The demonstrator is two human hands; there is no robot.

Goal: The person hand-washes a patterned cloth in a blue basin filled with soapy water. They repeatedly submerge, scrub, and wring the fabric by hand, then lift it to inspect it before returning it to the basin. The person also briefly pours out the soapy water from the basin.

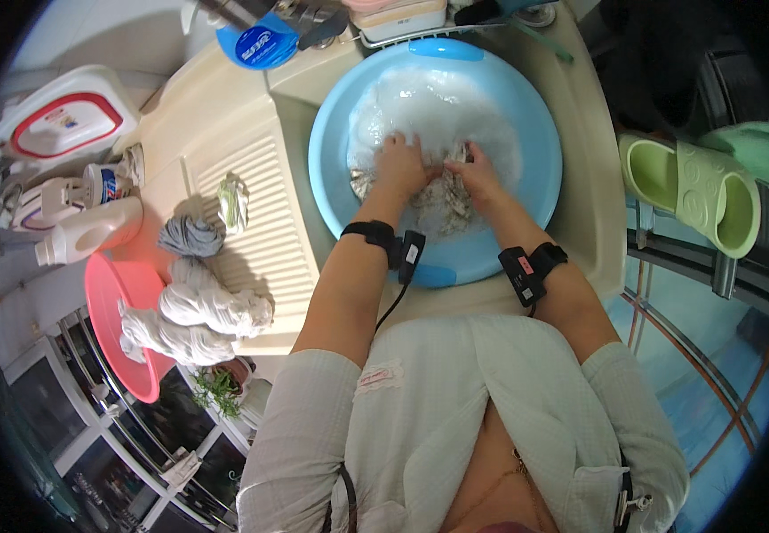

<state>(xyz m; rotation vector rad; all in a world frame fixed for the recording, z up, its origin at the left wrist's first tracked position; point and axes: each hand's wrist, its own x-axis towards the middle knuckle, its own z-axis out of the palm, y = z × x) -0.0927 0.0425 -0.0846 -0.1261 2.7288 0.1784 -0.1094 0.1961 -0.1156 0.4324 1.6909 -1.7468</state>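
A light blue plastic basin [331, 153] holds sudsy water with thick white foam [424, 100]. In it lies a wet, patterned cloth [447, 206], partly under the water and suds. My left hand [403, 163] grips the cloth on the left with the back of the hand up, its fingertips partly hidden by foam. Close beside it, my right hand [479, 174] pinches a bunched fold of the same cloth between thumb and fingers. Each forearm wears a black strap with a small device.
The basin sits in a beige laundry sink [597, 220] with a ribbed washboard [264, 193] on the left. Twisted white laundry [214, 310], a grey cloth [191, 235] and a green-white cloth [232, 203] lie there. Beyond are a pink basin [101, 300] and a detergent bottle [94, 230]. Green slippers [697, 186] hang right.
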